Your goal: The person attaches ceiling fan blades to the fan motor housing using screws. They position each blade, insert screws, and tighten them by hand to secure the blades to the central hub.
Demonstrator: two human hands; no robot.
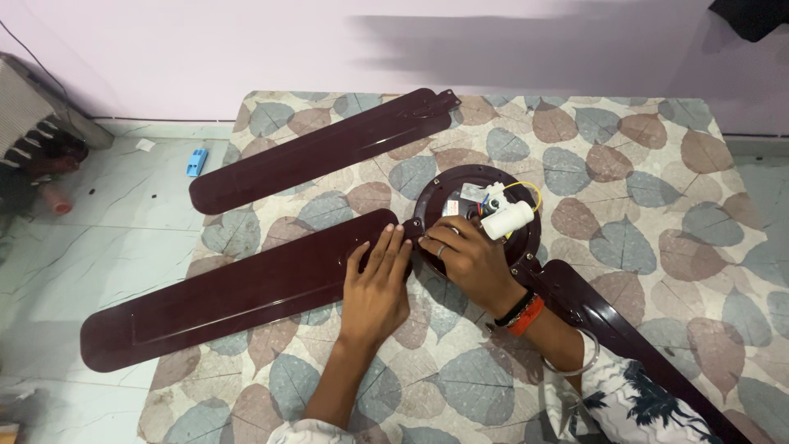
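A dark maroon ceiling fan motor housing (526, 238) lies on a leaf-patterned table (641, 164), with a white cylindrical capacitor (507, 219) and coloured wires on top. My left hand (376, 284) presses flat on the inner end of a long maroon fan blade (230, 300) that meets the housing. Beside the blade's bracket, my right hand (470, 259) rests at the housing's edge with fingers curled; what they pinch is hidden. A second blade (633, 345) runs from the housing toward the lower right under my right forearm.
A third, loose blade (320, 152) lies diagonally across the table's far left. On the tiled floor at left are a small blue object (196, 162) and a grilled appliance (25, 115). A lilac wall stands behind.
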